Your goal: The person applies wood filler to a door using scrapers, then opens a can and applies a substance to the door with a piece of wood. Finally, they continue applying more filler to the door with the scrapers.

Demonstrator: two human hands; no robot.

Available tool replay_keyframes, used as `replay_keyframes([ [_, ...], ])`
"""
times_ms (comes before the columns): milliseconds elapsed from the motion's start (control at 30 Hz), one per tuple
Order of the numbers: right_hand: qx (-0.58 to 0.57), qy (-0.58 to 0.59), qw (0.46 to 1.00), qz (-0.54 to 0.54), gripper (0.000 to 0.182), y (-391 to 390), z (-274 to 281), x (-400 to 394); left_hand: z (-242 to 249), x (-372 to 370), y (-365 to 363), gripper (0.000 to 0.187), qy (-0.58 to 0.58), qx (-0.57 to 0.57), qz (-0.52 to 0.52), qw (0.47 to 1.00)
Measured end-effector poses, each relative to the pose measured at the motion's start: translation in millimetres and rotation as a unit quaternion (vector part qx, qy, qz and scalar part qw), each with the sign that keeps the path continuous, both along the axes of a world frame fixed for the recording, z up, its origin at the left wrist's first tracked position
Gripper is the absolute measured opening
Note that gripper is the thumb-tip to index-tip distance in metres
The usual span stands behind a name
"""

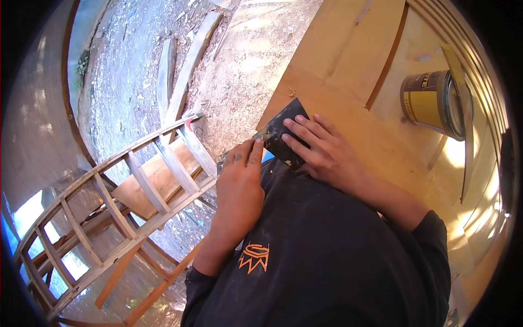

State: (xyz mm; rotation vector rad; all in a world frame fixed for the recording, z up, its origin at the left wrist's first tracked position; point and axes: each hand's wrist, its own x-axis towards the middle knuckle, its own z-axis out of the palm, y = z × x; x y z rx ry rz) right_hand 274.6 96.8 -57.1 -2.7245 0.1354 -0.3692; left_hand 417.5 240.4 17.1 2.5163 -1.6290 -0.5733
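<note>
A dark, stained flat piece (284,131) is held between both hands, close to the front of the dark shirt. My right hand (321,150) lies over its right side, with the fingers spread across the surface. At its lower left edge, my left hand (241,177) has its fingers bent and closed round something dark and smeared, mostly hidden under the fingers. The left fingertips touch the edge of the flat piece. A little blue shows just below the piece.
A curved wooden frame with slats (139,180) stands at the left. On the right, a yellow-brown can (430,103) lies sideways in view on the wooden surface (348,103), with a strip across its top. Long wood pieces (193,60) lie on the ground.
</note>
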Motion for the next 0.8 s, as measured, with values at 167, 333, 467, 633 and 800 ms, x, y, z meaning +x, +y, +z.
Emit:
replay_keyframes([
  [167,0.057,0.06,0.995,-0.048,0.052,17,5,1,3,-7,0,0.054,-0.046,-0.041,-0.017,0.998],
  [333,-0.041,-0.036,0.998,-0.01,0.044,15,-8,5,-10,-8,-15,0.046,-0.037,-0.012,-0.05,0.998],
  [467,0.008,-0.035,0.999,-0.015,0.042,20,-8,2,-3,-6,-16,0.045,-0.006,0.023,-0.043,0.999],
  [633,0.028,-0.048,0.998,-0.033,0.04,23,-11,5,-3,0,-27,0.044,0.007,-0.001,-0.039,0.999],
  [800,0.007,-0.062,0.997,-0.036,0.034,23,-12,6,6,-1,-25,0.045,0.007,0.04,-0.053,0.998],
])
